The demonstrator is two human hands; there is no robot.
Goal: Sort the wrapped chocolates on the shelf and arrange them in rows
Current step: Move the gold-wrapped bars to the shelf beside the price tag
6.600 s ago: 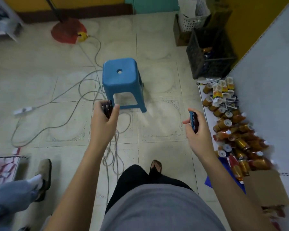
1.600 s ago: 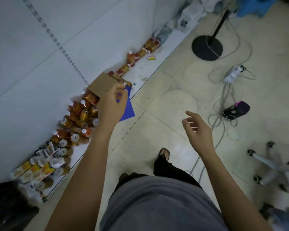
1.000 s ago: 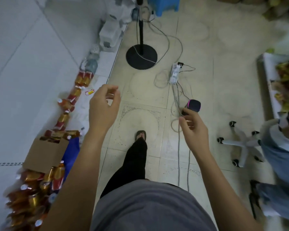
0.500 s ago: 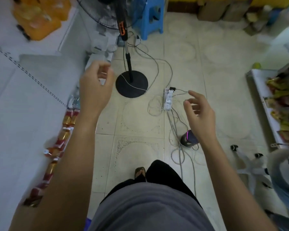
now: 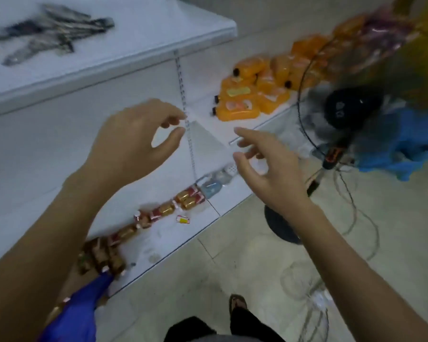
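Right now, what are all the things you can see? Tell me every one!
top shelf: one, white, upper left
dark wrapped pieces: several, grey-black, blurred, on the top shelf
orange packs: several, orange, middle shelf at right
small bottles: many, gold and red, lined along the bottom shelf
pale packets: a few, light blue, bottom shelf beyond the bottles
tag: one, yellow and red, bottom shelf
fan: one, black, standing at right
sheet: one, blue, bottom left
left hand: empty, fingers loosely curved
right hand: empty, fingers spread
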